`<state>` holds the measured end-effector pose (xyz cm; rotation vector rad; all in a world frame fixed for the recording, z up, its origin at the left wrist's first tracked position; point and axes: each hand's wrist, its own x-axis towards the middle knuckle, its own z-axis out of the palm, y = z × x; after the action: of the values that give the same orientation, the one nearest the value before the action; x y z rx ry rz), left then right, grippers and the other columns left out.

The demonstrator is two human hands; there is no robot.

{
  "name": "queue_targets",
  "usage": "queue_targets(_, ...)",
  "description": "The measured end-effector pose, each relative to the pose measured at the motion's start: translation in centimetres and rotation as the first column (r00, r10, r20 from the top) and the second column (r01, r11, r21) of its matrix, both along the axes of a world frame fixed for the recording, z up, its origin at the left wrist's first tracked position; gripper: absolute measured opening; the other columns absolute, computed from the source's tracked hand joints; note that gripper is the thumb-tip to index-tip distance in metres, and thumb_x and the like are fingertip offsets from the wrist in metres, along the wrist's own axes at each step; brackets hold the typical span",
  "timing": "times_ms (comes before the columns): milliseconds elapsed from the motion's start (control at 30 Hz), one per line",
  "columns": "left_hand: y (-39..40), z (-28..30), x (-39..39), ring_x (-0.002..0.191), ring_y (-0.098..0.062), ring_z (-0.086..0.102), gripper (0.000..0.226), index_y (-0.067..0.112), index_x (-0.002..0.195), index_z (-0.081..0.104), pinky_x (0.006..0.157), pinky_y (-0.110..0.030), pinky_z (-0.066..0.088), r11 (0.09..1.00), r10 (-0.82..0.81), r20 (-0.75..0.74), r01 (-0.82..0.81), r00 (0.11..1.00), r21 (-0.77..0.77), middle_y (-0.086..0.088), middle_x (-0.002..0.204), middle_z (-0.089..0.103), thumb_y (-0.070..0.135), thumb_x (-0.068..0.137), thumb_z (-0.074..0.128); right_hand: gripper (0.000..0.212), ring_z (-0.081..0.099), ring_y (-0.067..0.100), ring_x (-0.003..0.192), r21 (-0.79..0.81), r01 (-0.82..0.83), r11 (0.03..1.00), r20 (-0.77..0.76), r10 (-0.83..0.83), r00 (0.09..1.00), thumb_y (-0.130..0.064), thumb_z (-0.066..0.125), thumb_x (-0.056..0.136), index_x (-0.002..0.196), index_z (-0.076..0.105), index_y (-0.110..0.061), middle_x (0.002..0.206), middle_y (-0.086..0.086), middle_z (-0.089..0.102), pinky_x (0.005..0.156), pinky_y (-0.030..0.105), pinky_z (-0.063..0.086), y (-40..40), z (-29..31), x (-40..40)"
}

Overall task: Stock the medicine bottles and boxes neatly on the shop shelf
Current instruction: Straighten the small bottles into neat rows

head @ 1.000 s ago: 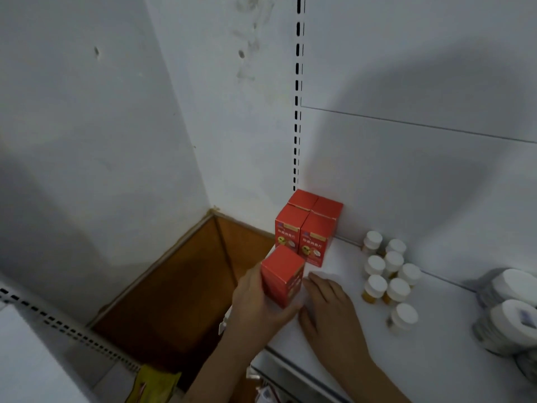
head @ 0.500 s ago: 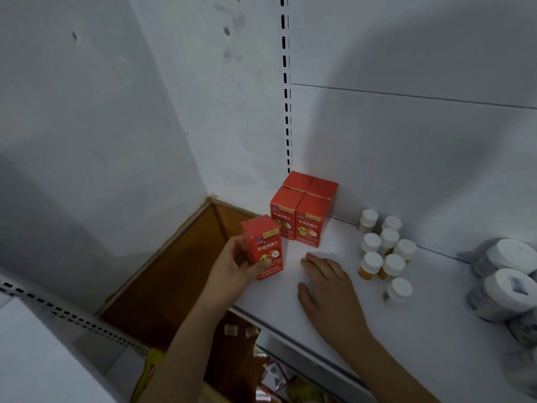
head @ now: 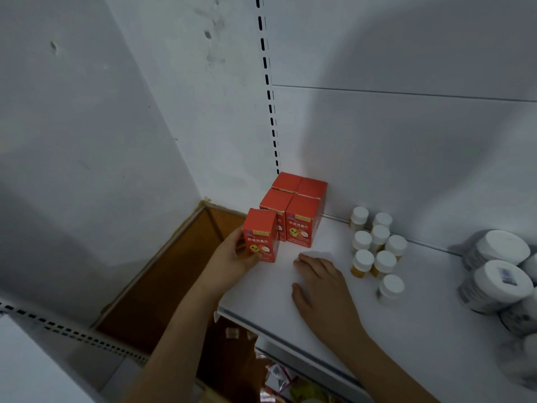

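Five red boxes [head: 296,210], eight bottles [head: 374,248]; left fingers [head: 247,257] grasp one, right [head: 316,263] flat.

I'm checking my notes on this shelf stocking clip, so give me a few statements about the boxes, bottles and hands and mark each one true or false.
1. The left hand holds a red box upright at the left end of the shelf. True.
2. The right hand grips a small bottle. False: it lies flat on the shelf, holding nothing.
3. Four red boxes stand in a block against the back wall. True.
4. The small bottles have red caps. False: their caps are white.
5. The small bottles stand left of the red boxes. False: they stand to the right.
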<state>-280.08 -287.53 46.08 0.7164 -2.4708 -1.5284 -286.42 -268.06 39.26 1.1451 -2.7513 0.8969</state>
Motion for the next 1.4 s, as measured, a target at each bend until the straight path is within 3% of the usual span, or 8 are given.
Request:
queue_targets(133,1.9,-1.1,-0.2,0.094,0.024,0.049,0.066,0.045,0.131,0.035,0.066,-0.001,0.04,0.999,0.038,-0.003,-0.038,0.999,-0.008,0.034,0.109,0.05,0.038,0.081,0.078,0.054,0.042,0.014,0.134,0.004,-0.002,1.0,0.002,0.002,1.0,-0.04,0.04,0.092,0.138,0.055,-0.017,0.144,-0.004,0.051,0.114,0.035,0.034,-0.1,-0.1,-0.1)
queue_targets(267,2.2,-2.1,-0.9,0.096,0.014,0.055,0.057,0.043,0.123,0.042,0.069,-0.003,0.042,0.994,0.094,-0.05,-0.096,0.994,-0.047,0.03,0.108,0.056,0.043,0.079,0.078,0.049,0.042,0.013,0.133,0.008,-0.005,1.0,-0.007,0.005,1.0,-0.035,0.048,0.092,0.138,0.055,-0.017,0.144,-0.003,0.051,0.113,0.033,0.032,0.0,0.0,-0.2)
queue_targets(633,0.4,-3.0,-2.1,0.089,0.021,0.053,0.052,0.039,0.122,0.044,0.061,-0.001,0.042,1.0,0.005,0.004,-0.005,1.0,0.015,0.03,0.103,0.055,0.032,0.082,0.077,0.048,0.045,0.015,0.13,-0.042,0.006,0.999,-0.007,-0.006,1.0,-0.031,0.053,0.091,0.136,0.057,-0.015,0.141,-0.002,0.054,0.111,0.035,0.036,-0.1,0.1,-0.1)
queue_targets(800,0.3,-3.7,-2.2,0.094,0.016,0.056,0.052,0.038,0.123,0.045,0.065,-0.003,0.045,1.0,-0.027,-0.024,0.027,0.999,0.016,0.027,0.107,0.057,0.034,0.082,0.077,0.064,0.033,0.011,0.14,-0.18,0.157,0.971,0.238,-0.112,0.965,-0.023,0.056,0.096,0.153,0.03,-0.017,0.154,-0.002,0.037,0.113,0.019,0.021,-0.4,0.9,-0.4)
queue_targets(933,-0.2,-3.8,-2.4,0.099,0.011,0.059,0.055,0.036,0.125,0.05,0.07,-0.007,0.047,0.995,-0.075,-0.006,0.075,0.997,0.058,0.022,0.112,0.061,0.041,0.078,0.079,0.084,0.039,0.012,0.136,-0.199,0.186,0.962,0.309,-0.118,0.944,-0.028,0.057,0.091,0.158,0.006,-0.027,0.152,-0.004,0.04,0.113,0.034,0.037,-2.3,1.4,-1.9)
queue_targets(1100,-1.4,-3.0,-3.1,0.098,0.013,0.06,0.057,0.04,0.124,0.051,0.071,-0.006,0.047,0.974,-0.221,0.063,0.217,0.973,0.058,0.022,0.111,0.063,0.044,0.075,0.082,0.08,0.048,0.02,0.125,-0.1,0.266,0.959,0.254,-0.234,0.939,-0.043,0.049,0.083,0.154,0.021,-0.016,0.138,0.003,0.052,0.105,0.042,0.043,-3.7,1.3,-2.4)
queue_targets(1267,-2.8,-2.6,-4.3,0.109,0.004,0.062,0.057,0.043,0.125,0.053,0.09,-0.021,0.053,0.916,-0.393,0.123,0.377,0.911,0.138,0.017,0.117,0.066,0.042,0.076,0.083,0.087,0.03,0.033,0.142,0.022,0.221,0.975,0.237,-0.22,0.946,-0.039,0.057,0.086,0.156,0.014,-0.009,0.152,0.013,0.036,0.118,0.048,0.025,-4.1,1.7,-4.4)
queue_targets(1400,-3.4,-2.1,-5.1,0.099,0.014,0.061,0.047,0.046,0.117,0.052,0.077,-0.007,0.049,0.872,-0.489,0.189,0.467,0.852,0.148,0.02,0.112,0.065,0.034,0.081,0.08,0.093,0.012,0.03,0.15,0.065,0.237,0.969,0.219,-0.245,0.944,-0.035,0.058,0.089,0.156,0.001,-0.004,0.162,0.014,0.018,0.124,0.041,0.007,-4.8,1.9,-3.8)
